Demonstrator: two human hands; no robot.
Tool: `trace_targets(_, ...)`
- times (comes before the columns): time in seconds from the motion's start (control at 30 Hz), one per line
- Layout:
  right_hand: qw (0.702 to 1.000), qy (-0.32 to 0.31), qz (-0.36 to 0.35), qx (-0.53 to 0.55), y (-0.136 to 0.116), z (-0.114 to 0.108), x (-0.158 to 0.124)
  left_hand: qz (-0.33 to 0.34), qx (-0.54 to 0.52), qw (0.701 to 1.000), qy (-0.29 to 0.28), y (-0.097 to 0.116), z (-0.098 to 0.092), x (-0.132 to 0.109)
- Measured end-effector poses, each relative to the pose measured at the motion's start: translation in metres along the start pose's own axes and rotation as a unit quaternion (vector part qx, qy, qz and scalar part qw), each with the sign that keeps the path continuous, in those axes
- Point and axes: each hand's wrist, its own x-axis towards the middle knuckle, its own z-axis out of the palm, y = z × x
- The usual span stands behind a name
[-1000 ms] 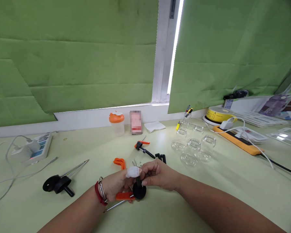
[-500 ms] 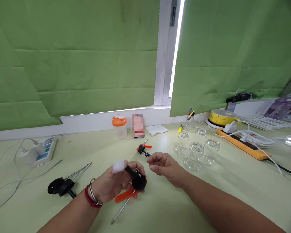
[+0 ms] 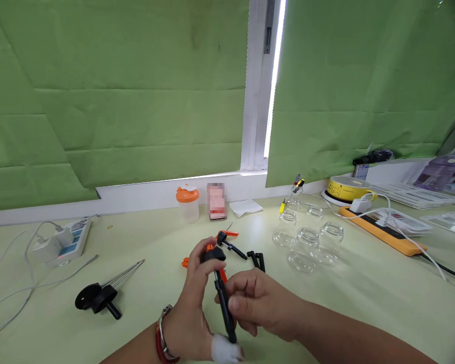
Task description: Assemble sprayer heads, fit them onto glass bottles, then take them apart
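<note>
— Where do my hands stand?

— Your left hand [image 3: 191,313] and right hand [image 3: 260,303] are both closed on the black-and-orange tool [image 3: 220,284], just above the surface [image 3: 364,303] in front of you. The left grip reaches up the tool, with its fingertips on the black head at the far end. The right grip wraps the black shaft lower down, close to your body.

— Why two hands on one small piece?

— As I read it, one end is steadied while the other is worked. The shaft points almost straight away from you, so both ends stay in your sight. Your left thumb wears a white bandage [image 3: 223,350], which may be why the fingers, not the thumb, do the pressing at the head.

— What lies around it?

— Just beyond your fingers are a second black-and-orange piece [image 3: 227,238] and a pair of small black parts [image 3: 258,259], near enough to reach. Further left, a black disc on metal rods [image 3: 98,296] rests well apart. The empty glass jars [image 3: 307,242] cluster to the right, clear of your arms. An orange-lidded container [image 3: 187,202] sits back by the wall, and the white power strip [image 3: 64,240] is at the far left.
</note>
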Motion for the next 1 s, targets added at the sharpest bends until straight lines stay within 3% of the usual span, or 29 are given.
trace_targets(0.1, 0.998, 0.020, 0.007, -0.052, -0.003, 0.008, -0.002, 0.055, 0.116, 0.991, -0.040, -0.005, 0.004, -0.006)
trace_targets(0.2, 0.974, 0.050, -0.034, -0.219, -0.009, -0.005, 0.002, 0.105, 0.173, 0.979, -0.006, -0.014, 0.004, -0.005)
trace_targets(0.27, 0.903, 0.122, -0.080, -0.405, -0.013, -0.025, 0.008, 0.111, 0.190, 0.975, 0.041, -0.023, 0.001, 0.000)
trace_targets(0.33, 0.795, 0.224, -0.085, -0.558, -0.014, -0.051, 0.016, 0.075, 0.201, 0.972, 0.100, -0.032, -0.003, 0.007)
trace_targets(0.4, 0.702, 0.278, -0.002, -0.656, -0.011, -0.078, 0.023, 0.008, 0.188, 0.965, 0.181, -0.043, -0.011, 0.013)
trace_targets(0.5, 0.598, 0.273, 0.135, -0.741, -0.001, -0.110, 0.032, -0.142, 0.135, 0.941, 0.276, -0.062, -0.025, 0.019)
trace_targets(0.6, 0.585, 0.255, 0.163, -0.752, 0.010, -0.126, 0.037, -0.279, 0.085, 0.900, 0.323, -0.082, -0.037, 0.020)
trace_targets(0.7, 0.588, 0.234, 0.171, -0.755, 0.015, -0.130, 0.038, -0.377, 0.062, 0.867, 0.318, -0.097, -0.041, 0.019)
trace_targets(0.9, 0.585, 0.210, 0.179, -0.763, 0.018, -0.132, 0.037, -0.420, 0.074, 0.865, 0.266, -0.098, -0.037, 0.019)
trace_targets(1.0, 0.584, 0.205, 0.181, -0.764, 0.019, -0.132, 0.037, -0.417, 0.117, 0.880, 0.196, -0.086, -0.050, 0.022)
